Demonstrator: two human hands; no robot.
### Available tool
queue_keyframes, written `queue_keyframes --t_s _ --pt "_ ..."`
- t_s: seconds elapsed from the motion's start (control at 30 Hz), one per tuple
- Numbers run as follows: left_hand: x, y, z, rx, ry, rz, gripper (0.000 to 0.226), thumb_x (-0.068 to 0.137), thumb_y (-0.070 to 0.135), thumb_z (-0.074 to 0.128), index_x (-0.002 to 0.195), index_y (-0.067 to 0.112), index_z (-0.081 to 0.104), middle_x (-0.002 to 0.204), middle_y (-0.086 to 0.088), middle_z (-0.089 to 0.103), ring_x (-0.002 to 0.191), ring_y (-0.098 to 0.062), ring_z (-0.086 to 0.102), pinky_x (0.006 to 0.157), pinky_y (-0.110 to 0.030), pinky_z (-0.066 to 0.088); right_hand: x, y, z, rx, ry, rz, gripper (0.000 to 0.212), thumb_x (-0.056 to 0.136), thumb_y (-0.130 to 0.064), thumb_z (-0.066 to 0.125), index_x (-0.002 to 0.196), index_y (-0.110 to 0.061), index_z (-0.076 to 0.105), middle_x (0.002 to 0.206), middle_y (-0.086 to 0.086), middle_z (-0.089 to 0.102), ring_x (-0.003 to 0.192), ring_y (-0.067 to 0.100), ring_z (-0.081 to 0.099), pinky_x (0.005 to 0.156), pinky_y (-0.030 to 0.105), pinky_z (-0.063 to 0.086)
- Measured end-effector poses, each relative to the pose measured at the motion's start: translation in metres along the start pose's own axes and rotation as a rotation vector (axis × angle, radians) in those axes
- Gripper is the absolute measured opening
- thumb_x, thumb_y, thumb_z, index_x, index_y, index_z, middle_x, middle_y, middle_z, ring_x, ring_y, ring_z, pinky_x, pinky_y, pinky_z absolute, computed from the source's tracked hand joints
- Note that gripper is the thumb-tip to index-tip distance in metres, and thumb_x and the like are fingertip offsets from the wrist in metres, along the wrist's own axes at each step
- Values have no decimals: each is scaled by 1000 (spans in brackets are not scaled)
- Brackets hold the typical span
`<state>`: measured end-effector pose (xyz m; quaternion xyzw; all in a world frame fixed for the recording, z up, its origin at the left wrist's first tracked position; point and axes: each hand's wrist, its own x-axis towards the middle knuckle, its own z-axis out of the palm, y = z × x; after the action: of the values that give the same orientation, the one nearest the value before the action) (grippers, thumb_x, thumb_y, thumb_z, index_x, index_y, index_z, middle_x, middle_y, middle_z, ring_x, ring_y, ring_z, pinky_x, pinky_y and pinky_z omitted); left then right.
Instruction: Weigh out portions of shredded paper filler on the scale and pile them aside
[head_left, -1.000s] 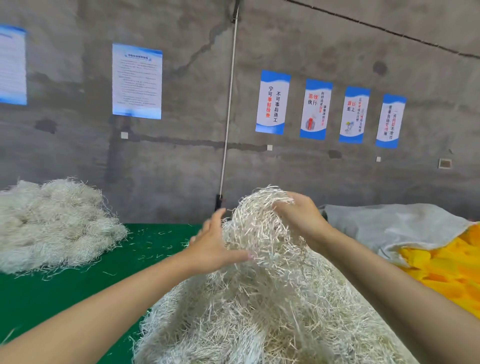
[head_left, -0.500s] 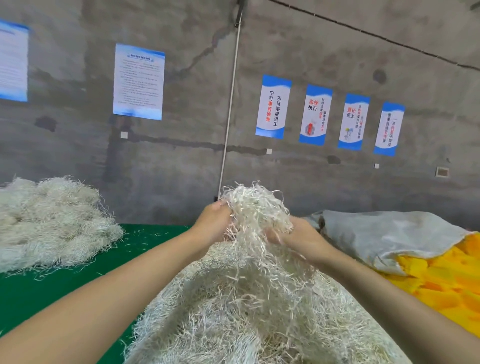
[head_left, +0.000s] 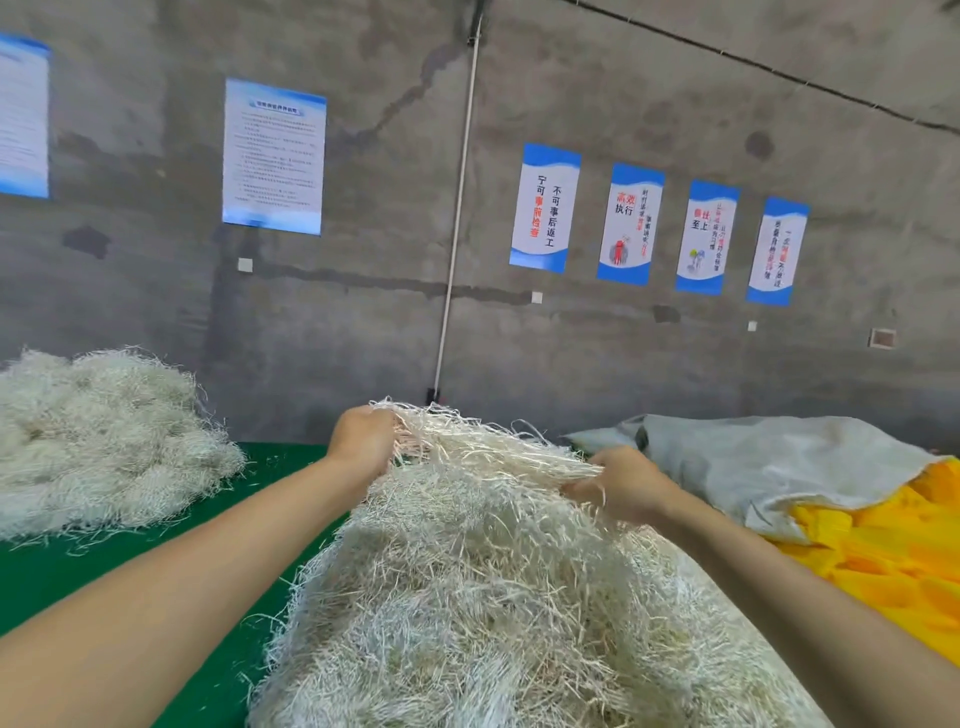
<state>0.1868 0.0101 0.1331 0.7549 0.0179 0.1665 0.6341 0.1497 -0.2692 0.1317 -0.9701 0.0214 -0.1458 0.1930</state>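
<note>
While no scale is showing anywhere in view, a rounded pile of off-white shredded paper filler (head_left: 104, 441) is already sitting aside at the left end of the green-covered table (head_left: 93, 577), so I am judging that some portions are done. Count of finished portions: cannot tell. Much is remaining: a large heap of the same off-white paper shreds (head_left: 467, 613) is filling the near centre of the table, under both forearms.

Step in hand, as judged: a fresh portion is being pulled off the top of the heap. The left hand (head_left: 363, 441) is curling its fingers into the far-left end of a raised tuft of shreds (head_left: 483, 447). The right hand (head_left: 623, 486) is gripping the near-right end of the same tuft, fingers closed round the strands. The tuft is stretching between the hands and merging underneath with the heap, so it is not yet free. Weighing and piling of this portion are yet to come. A crumpled grey sack (head_left: 779, 457) and bright yellow sheeting (head_left: 893, 561) are lying to the right.
</note>
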Motion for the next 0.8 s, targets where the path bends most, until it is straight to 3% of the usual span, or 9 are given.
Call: queue_keyframes --t_s 0.1,0.23,0.33,0.43,0.5,0.57,0.67,0.73,0.8 --pt "9 -6 -6 -57 78 -54 28 96 7 37 71 12 48 62 -5 38 57 -20 34 70 -33 40 -3 7 -1 -11 33 9 40 83 -51 72 95 -13 71 82 2 73 76 21 69 67 33 54" --pt "2 -7 -9 -157 -88 -78 15 94 4 48 95 13 61 85 -6 56 70 -19 47 74 -34 45 -11 7 -3 283 22 95 23 85 -23 72 69 -10 62 62 5 58 47 15 53 47 23 38" --pt "-20 2 -5 -27 -391 72 64 80 8 61 139 28 45 134 0 47 111 -21 48 92 -37 39 -19 4 -4 635 53 160 16 86 -15 65 71 -15 61 58 5 52 48 15 46 44 18 30" --pt "-43 13 4 49 -576 131 96 65 39 67 148 40 20 151 7 25 126 -15 33 96 -38 29 -22 -4 -4 723 60 166 17 88 -23 63 74 -15 57 43 -5 43 36 8 35 40 16 25" --pt "-57 10 16 224 -687 217 109 62 68 73 147 51 8 158 10 17 136 -15 31 101 -35 30 -21 -11 -2 739 66 150 25 89 -33 62 82 -9 62 56 6 60 54 13 48 54 24 35" --pt "-67 -4 28 420 -709 256 116 62 77 71 147 51 -3 161 3 19 142 -18 31 106 -34 31 -24 -20 -2 807 67 126 35 88 -38 63 97 -6 70 96 24 71 76 22 56 71 35 41" --pt "-63 -29 41 590 -550 388 73 88 51 61 146 26 24 135 -6 55 119 -25 57 100 -38 47 -24 -27 -2 821 91 102 37 83 -38 66 96 -4 71 89 21 70 74 28 63 69 38 48" --pt "-46 -37 38 514 -472 409 28 92 27 55 120 22 51 110 0 63 94 -18 63 89 -41 53 -24 -22 -6 673 134 100 29 85 -33 72 91 -5 72 69 8 70 59 19 63 55 27 48" --pt "-26 -37 26 486 -413 326 24 91 26 58 115 21 56 107 1 63 80 -16 63 76 -33 53 -24 -7 -8 372 156 57 27 82 -34 77 75 -9 69 55 -3 61 49 13 52 48 26 39"
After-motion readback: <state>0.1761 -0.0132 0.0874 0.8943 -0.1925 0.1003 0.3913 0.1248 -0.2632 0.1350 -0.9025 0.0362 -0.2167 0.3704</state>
